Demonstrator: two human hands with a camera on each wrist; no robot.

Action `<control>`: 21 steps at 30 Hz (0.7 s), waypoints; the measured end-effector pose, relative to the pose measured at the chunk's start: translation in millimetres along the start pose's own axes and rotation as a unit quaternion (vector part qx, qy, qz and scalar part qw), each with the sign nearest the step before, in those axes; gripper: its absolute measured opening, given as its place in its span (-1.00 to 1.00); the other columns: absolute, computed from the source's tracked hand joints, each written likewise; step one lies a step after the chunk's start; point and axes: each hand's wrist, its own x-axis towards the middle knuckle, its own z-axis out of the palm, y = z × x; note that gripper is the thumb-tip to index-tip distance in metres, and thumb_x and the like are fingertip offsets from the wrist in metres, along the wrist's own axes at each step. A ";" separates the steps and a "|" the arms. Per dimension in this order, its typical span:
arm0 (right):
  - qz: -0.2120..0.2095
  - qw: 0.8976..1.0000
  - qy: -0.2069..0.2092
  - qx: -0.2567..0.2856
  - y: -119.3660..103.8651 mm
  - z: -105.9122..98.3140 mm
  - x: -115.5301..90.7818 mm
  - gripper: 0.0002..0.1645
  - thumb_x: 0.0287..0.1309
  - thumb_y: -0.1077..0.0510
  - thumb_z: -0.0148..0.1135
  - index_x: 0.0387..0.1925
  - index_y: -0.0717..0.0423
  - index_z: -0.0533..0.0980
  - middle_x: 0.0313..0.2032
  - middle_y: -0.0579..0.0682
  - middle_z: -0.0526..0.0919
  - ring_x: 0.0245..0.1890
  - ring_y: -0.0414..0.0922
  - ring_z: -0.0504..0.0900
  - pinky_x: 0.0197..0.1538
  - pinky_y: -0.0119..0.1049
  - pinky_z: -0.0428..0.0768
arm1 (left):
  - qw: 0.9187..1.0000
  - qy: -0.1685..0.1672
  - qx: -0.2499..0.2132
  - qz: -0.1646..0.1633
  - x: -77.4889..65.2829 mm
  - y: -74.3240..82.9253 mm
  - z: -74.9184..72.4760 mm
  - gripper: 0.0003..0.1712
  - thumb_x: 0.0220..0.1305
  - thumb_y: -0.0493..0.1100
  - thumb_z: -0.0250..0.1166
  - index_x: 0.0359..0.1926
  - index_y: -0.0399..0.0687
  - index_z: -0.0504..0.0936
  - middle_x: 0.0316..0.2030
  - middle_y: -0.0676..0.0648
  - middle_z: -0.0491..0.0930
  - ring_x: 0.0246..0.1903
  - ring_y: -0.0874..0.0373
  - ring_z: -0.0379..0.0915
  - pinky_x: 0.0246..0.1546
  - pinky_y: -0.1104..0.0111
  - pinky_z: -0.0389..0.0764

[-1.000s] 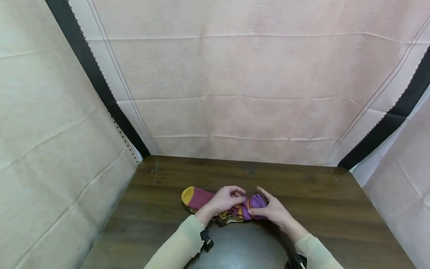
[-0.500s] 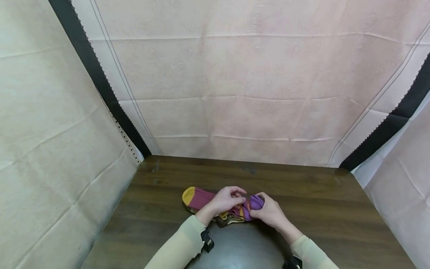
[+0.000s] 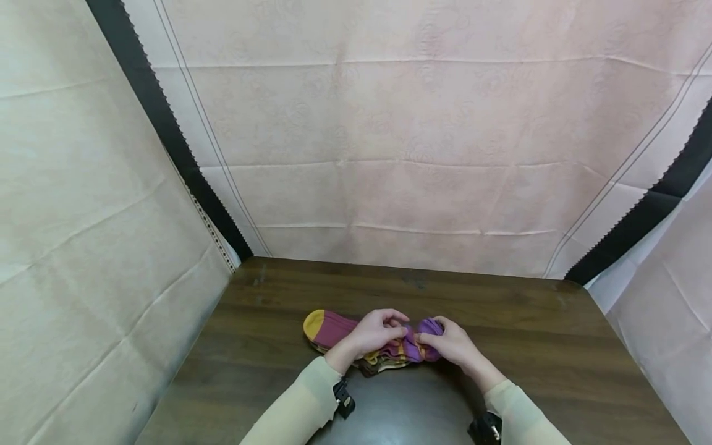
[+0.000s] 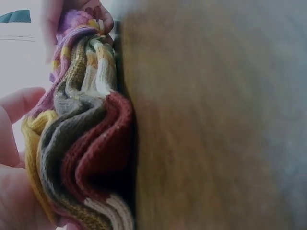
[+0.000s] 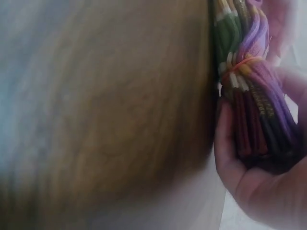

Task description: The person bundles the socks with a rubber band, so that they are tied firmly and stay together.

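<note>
A bundle of ribbed socks (image 3: 334, 329) lies across the table, with maroon and yellow toes at the left and purple cuffs at the right. The right wrist view shows an orange rubber band (image 5: 242, 63) round it near the cuffs. My left hand (image 3: 371, 332) holds the middle of the bundle from above, fingers bent; its far fingertips are hidden. At the cuff end, my right hand (image 3: 453, 342) grips the bundle between thumb and fingers, close to the band. Green, brown, dark red and cream layers (image 4: 98, 139) show along the near side in the left wrist view.
The dark wooden table (image 3: 528, 334) has its far edge against a pale fabric wall (image 3: 417, 154). More pale fabric (image 3: 139, 278) hangs at the left and right sides. Each wrist bears a black camera mount (image 3: 343, 398).
My right hand's fingers were spread at the cuffs, then closed round them, and now sit nearer the band with the purple ends showing more. The left hand has hardly moved.
</note>
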 end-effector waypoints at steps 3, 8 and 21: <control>0.000 1.000 0.015 -0.007 -1.2 1.0 -1.1 -0.36 0.25 -0.03 0.47 0.19 0.30 0.54 -0.16 0.11 0.68 -0.21 -0.02 0.63 -0.24 -0.19 0.63 | 1.000 0.005 0.010 -0.001 -1.5 0.8 0.5 -0.62 0.49 -0.11 0.39 0.22 -0.14 0.70 -0.19 -0.03 0.68 -0.23 0.07 0.67 -0.20 0.28 0.71; 0.002 0.999 0.032 0.008 0.3 2.1 -2.0 -0.49 0.32 0.05 0.41 0.16 0.27 0.55 -0.13 0.13 0.67 -0.17 0.01 0.61 -0.19 -0.17 0.61 | 0.999 0.016 0.031 0.000 -3.3 2.0 1.4 -0.68 0.47 -0.10 0.41 0.17 -0.05 0.73 -0.18 0.01 0.66 -0.25 0.15 0.61 -0.20 0.32 0.64; -0.028 0.997 0.033 -0.057 15.1 -23.3 -3.5 -0.38 0.46 -0.28 0.31 0.14 0.17 0.64 -0.09 0.06 0.74 -0.09 0.00 0.68 -0.06 -0.08 0.64 | 0.997 -0.013 0.043 0.059 -19.0 14.4 -36.6 -0.60 0.57 -0.09 0.32 0.31 -0.09 0.64 -0.05 -0.04 0.66 -0.03 -0.07 0.66 -0.03 0.13 0.76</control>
